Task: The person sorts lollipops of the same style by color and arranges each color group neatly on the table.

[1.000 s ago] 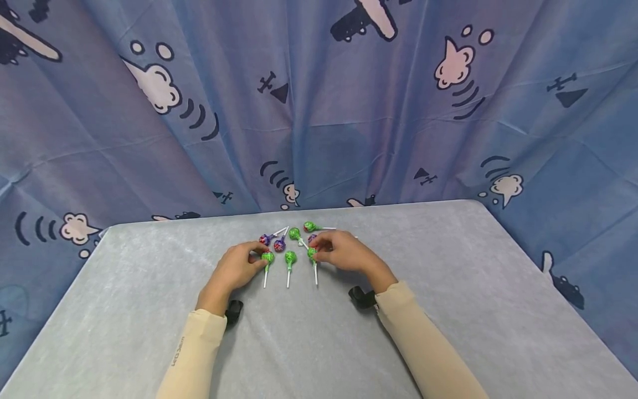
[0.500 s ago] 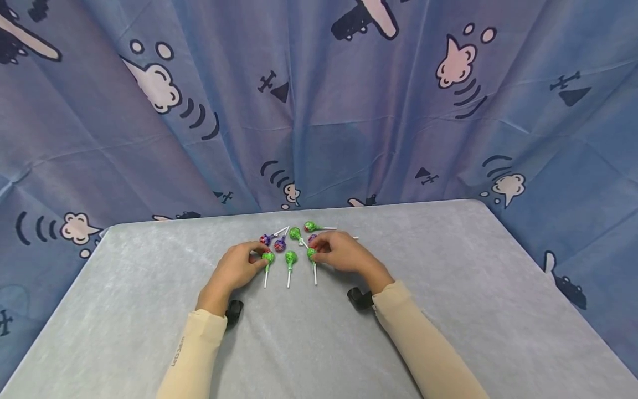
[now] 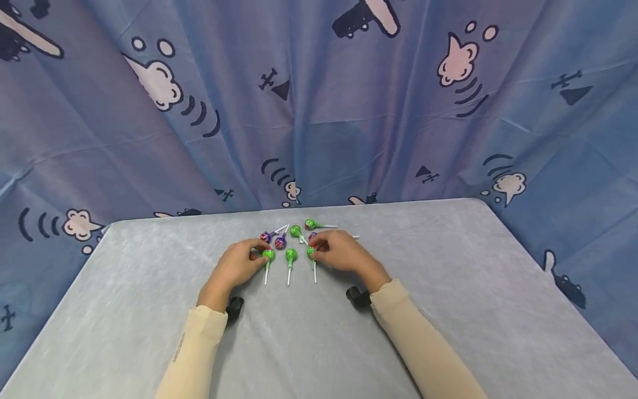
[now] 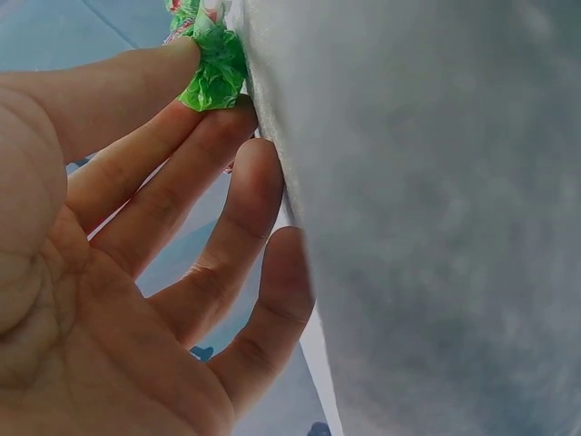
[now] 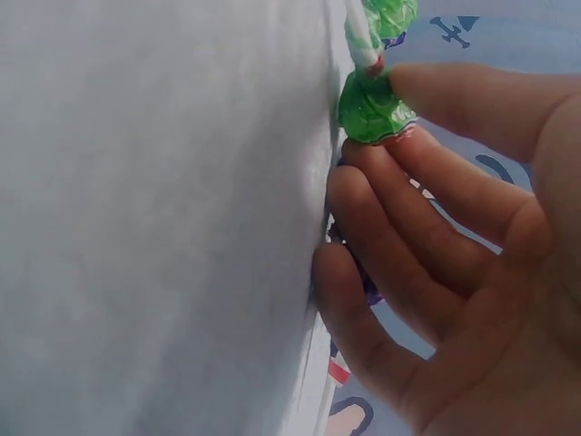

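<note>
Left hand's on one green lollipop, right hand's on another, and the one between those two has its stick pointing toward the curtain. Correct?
No: the stick of the middle green lollipop points away from the curtain, as the head view shows; left hand and right hand are as you say.

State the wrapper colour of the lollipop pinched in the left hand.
Mostly bright green; the lollipop wrapper shows best in the left wrist view.
</note>
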A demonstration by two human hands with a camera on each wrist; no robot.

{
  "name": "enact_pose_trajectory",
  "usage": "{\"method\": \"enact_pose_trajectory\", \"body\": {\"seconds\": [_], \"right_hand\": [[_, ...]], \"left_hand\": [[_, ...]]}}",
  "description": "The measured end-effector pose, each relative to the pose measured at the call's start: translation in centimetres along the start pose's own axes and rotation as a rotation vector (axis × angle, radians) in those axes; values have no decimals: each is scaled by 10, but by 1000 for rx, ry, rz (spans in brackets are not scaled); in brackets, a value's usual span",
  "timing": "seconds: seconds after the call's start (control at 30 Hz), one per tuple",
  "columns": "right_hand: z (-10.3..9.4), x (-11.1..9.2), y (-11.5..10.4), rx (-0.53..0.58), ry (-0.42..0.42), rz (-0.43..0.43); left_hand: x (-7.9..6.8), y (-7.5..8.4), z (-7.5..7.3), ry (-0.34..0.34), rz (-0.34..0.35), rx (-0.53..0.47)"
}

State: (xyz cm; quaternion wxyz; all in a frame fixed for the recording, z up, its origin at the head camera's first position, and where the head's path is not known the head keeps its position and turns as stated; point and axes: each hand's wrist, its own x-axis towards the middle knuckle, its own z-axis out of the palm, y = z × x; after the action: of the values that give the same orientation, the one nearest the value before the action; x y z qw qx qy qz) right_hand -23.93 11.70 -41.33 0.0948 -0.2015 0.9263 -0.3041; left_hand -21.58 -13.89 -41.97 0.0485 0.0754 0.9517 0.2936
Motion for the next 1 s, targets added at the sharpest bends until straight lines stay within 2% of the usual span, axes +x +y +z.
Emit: {"method": "enact_pose_trajectory", "body": {"seconds": [0.17,0.57,1.0], "right_hand": [[-1,1,2,-14,17,1],[-2,3,4,-5,-4,12],[1,3,4,-1,-21,-8]], "left_hand": [[4,3,-1,7,13,1],[5,4,0,4,20,-10],[2,-5,0,-10,3,-44]]}}
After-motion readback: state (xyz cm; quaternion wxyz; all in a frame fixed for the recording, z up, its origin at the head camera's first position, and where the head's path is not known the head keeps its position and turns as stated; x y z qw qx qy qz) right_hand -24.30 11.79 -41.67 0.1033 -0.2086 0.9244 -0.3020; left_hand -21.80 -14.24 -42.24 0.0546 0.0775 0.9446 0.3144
